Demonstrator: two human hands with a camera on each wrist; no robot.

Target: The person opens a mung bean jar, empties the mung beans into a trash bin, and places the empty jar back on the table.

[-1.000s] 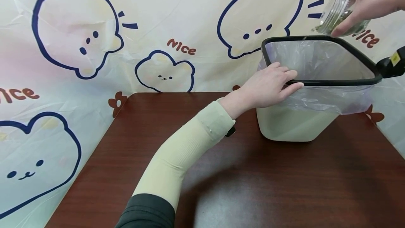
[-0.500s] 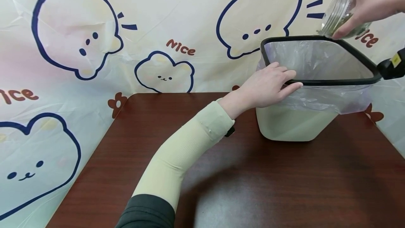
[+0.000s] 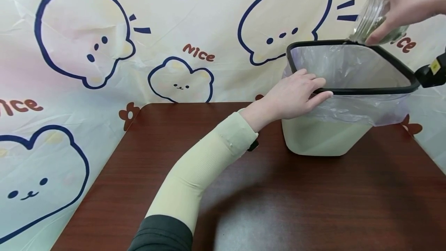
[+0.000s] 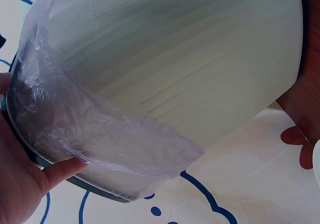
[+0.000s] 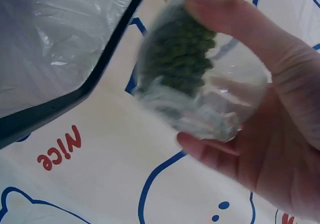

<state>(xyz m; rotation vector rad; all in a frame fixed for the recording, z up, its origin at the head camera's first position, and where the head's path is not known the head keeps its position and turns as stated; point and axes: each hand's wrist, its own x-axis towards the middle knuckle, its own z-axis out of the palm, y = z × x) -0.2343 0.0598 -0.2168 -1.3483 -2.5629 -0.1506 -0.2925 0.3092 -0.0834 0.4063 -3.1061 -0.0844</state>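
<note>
In the head view my left hand (image 3: 296, 93) holds the near-left rim of a pale green trash can (image 3: 322, 136), lined with a translucent lilac bag (image 3: 362, 107). Its thumb (image 4: 62, 173) lies on the outside over the bag in the left wrist view. At upper right my right hand (image 3: 412, 5) grips a clear glass jar (image 3: 366, 18), thumb on one side and fingers on the other. Tilted on its side, the jar has its mouth down at the can's far rim. Small green beans (image 5: 177, 56) are heaped along its lower wall.
The can stands on a dark brown table (image 3: 278, 204), toward its far right. A black handle-like part (image 3: 432, 71) sticks out by the rim's right corner. Behind the table hangs a cartoon-printed cloth (image 3: 230, 22).
My right hand has lowered slightly with the jar, bringing its mouth closer to the can's far rim. My left hand stays on the near-left rim.
</note>
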